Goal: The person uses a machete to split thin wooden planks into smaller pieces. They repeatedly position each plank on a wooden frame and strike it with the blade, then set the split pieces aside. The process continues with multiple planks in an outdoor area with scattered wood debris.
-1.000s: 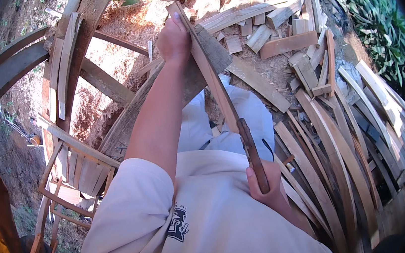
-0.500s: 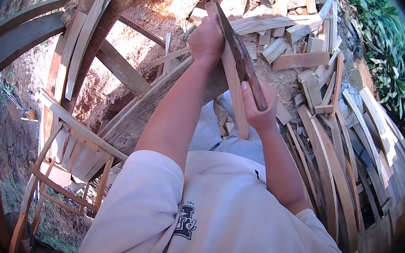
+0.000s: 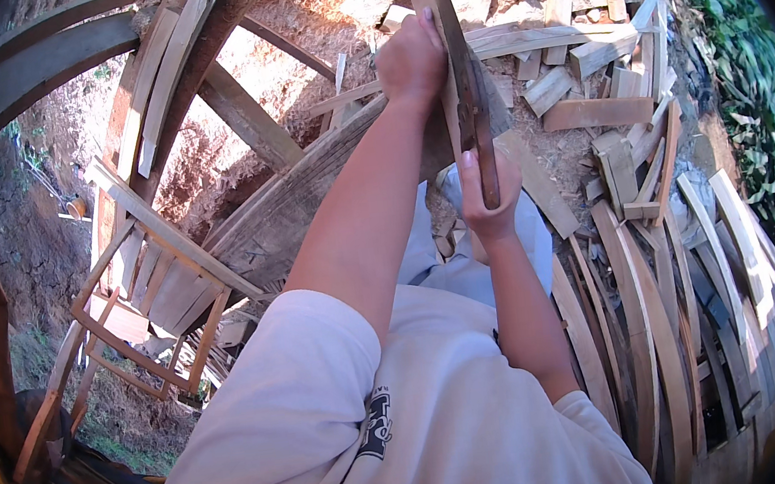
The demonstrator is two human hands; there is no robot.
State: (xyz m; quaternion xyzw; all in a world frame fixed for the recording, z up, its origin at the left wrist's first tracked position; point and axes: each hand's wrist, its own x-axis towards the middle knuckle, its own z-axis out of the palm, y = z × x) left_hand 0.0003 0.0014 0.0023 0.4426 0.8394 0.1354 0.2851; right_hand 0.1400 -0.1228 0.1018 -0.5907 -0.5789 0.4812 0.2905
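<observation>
My left hand (image 3: 412, 62) is closed around the upper part of a narrow wooden strip (image 3: 453, 124), which slants in front of my lap. In my right hand (image 3: 494, 193) is the brown wooden handle of a long, dark-bladed tool (image 3: 453, 43); its kind is not clear. The blade points away from me and runs close beside the strip, to the right of my left hand. Its far end passes out of the picture. Behind the strip lies a broad weathered plank (image 3: 283, 201). The lower end of the strip is hidden by my right hand.
Short offcuts, among them a reddish block (image 3: 597, 112), lie at the far right. Long curved boards (image 3: 641, 328) are stacked at my right side. A wooden frame (image 3: 174, 252) and heavy curved beams (image 3: 52, 70) stand left. Sawdust and shavings (image 3: 226, 165) cover the ground.
The blade now stands more upright and nearer the strip, and my right hand has turned with it. The strip's lower end no longer shows. The whole view has shifted slightly.
</observation>
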